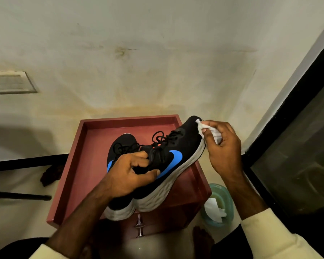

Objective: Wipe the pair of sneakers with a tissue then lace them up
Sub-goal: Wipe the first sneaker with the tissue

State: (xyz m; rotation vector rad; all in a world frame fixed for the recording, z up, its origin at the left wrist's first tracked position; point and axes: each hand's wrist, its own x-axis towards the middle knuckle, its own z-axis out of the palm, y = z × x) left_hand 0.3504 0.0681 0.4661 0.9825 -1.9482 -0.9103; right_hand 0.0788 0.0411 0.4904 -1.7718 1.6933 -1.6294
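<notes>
Two black sneakers with blue side marks and thick white soles are over a dark red cabinet top [86, 144]. My left hand [131, 174] grips the right-hand sneaker [178, 152] at its collar, fingers inside the opening, and holds it tilted with the toe up and to the right. Against that toe my right hand [223, 148] presses a crumpled white tissue [204, 128]. The other sneaker [123, 144] lies behind and to the left on the cabinet top, partly hidden by my left hand. Black laces sit loose on both shoes.
The cabinet top has a raised rim and a metal drawer knob [139, 228] at its front. A pale green bin [218, 206] with white tissue in it stands on the floor at the right. A dark glass door [295, 156] is far right, black rods [21, 162] lie left.
</notes>
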